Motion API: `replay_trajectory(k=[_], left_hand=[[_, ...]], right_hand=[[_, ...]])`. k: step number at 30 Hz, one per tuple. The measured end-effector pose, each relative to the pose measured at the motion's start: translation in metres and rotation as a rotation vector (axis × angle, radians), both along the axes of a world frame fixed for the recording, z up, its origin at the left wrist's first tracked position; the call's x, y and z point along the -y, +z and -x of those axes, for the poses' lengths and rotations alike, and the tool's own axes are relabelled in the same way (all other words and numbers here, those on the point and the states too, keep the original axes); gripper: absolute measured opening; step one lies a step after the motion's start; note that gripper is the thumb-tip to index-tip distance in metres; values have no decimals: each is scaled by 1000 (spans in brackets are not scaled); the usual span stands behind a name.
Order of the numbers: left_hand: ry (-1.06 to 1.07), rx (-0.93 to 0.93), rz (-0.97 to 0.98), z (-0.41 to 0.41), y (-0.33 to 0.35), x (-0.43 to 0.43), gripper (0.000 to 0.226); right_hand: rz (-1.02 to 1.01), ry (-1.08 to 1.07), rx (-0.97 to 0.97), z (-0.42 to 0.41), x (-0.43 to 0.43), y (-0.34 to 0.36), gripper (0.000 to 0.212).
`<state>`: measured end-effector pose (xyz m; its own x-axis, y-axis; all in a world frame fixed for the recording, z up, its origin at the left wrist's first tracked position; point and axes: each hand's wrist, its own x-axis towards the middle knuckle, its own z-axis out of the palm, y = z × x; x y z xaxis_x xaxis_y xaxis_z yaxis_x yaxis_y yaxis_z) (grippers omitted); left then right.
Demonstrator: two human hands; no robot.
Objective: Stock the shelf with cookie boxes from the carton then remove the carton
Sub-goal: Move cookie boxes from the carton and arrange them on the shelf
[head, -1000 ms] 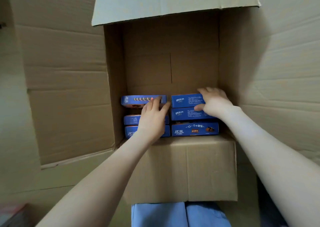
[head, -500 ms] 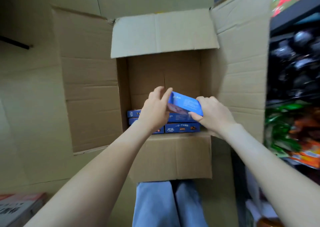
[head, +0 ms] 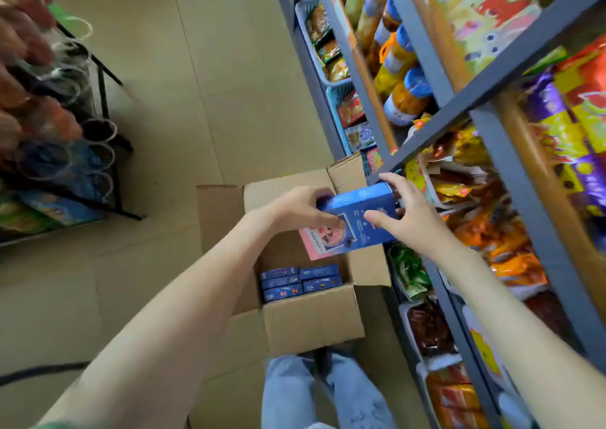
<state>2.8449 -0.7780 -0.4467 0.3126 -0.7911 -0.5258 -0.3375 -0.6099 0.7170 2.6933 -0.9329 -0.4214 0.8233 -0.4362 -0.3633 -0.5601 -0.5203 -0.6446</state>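
Both hands hold a small stack of cookie boxes (head: 362,223) above the open carton (head: 314,320): a blue box on top and a pink-faced one under it. My left hand (head: 303,210) grips the stack's left end, my right hand (head: 405,214) its right end, close to the grey shelf (head: 459,104). Several blue cookie boxes (head: 300,281) remain stacked in two columns inside the carton on the floor.
The grey metal shelf on the right is packed with snack bags, jars (head: 405,96) and blue baskets (head: 336,101). A black wire rack (head: 65,153) with snacks stands at the left. My jeans-clad legs (head: 324,392) are just behind the carton. Beige tiled floor runs between.
The hands lifted the boxes out of the carton and carried them up and to the right, toward the shelf. My view rose and swung, bringing the shelf and aisle into sight.
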Motion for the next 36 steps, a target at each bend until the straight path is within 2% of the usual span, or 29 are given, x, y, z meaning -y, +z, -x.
replay_trajectory(k=[2, 5, 9, 12, 15, 18, 20, 21, 22, 24, 27, 28, 31, 34, 36], left_hand=[[144, -115, 65, 0, 35, 4, 20], [231, -257, 192, 8, 103, 22, 23], [177, -361, 350, 30, 182, 42, 42], [128, -611, 363, 43, 222, 51, 63], [-5, -804, 334, 63, 263, 63, 47], [-234, -860, 345, 104, 309, 73, 33], [-336, -917, 329, 132, 332, 82, 51], [-388, -925, 313, 146, 343, 86, 64], [-436, -924, 297, 160, 353, 92, 70], [-520, -879, 322, 190, 373, 99, 69], [-582, -729, 491, 238, 406, 102, 81], [-555, -663, 572, 253, 417, 102, 75], [-399, -489, 895, 288, 449, 102, 31], [-235, -373, 1201, 321, 486, 92, 18], [-204, -302, 1351, 343, 508, 80, 9]], right_hand=[[-28, -120, 53, 11, 3, 36, 73], [-26, -252, 84, 33, 5, 98, 64], [-16, -427, 348, 67, -1, 172, 60], [-44, -459, 592, 101, -15, 229, 58], [-108, -381, 749, 137, -26, 280, 63], [-203, -344, 867, 169, -30, 319, 80], [-202, -341, 894, 191, -35, 342, 108], [-199, -342, 917, 203, -37, 351, 114], [-179, -353, 940, 214, -42, 361, 111], [-127, -387, 1014, 236, -50, 379, 107], [32, -432, 1181, 267, -57, 409, 100], [80, -431, 1225, 277, -59, 420, 99], [253, -417, 1291, 302, -61, 450, 105], [350, -416, 1321, 321, -63, 476, 103], [388, -413, 1366, 332, -65, 496, 100]])
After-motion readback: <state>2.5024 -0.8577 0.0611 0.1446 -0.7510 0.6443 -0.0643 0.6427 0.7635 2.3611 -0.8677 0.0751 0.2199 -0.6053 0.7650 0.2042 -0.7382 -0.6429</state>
